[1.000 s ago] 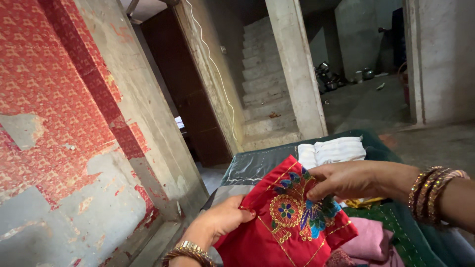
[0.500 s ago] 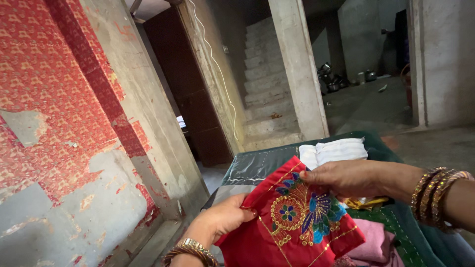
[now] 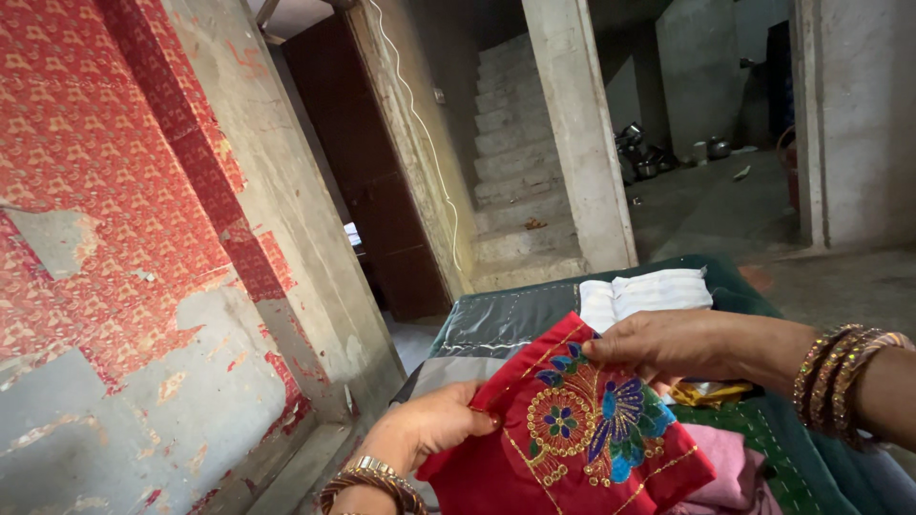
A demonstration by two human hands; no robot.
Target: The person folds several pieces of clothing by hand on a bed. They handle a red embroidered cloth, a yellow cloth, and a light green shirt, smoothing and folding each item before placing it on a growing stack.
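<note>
Since a second ago the red embroidered cloth (image 3: 572, 429) has sunk slightly lower while both hands hold their pinches

Left hand (image 3: 429, 424) grips the cloth's left edge, thumb on top and fingers curled beneath, wrist bent up from the lower edge of the view; right hand (image 3: 658, 345) reaches in from the right, palm down, fingertips pinched shut on the cloth's upper corner. It hangs folded between them above the near end of the green-covered bed (image 3: 496, 319), over a pink garment (image 3: 735, 467), with folded white cloths (image 3: 649, 294) beyond. Slippery satin held by two small pinches may slide free, I judge, and a loose fold could spring open or drop onto the pile below
</note>
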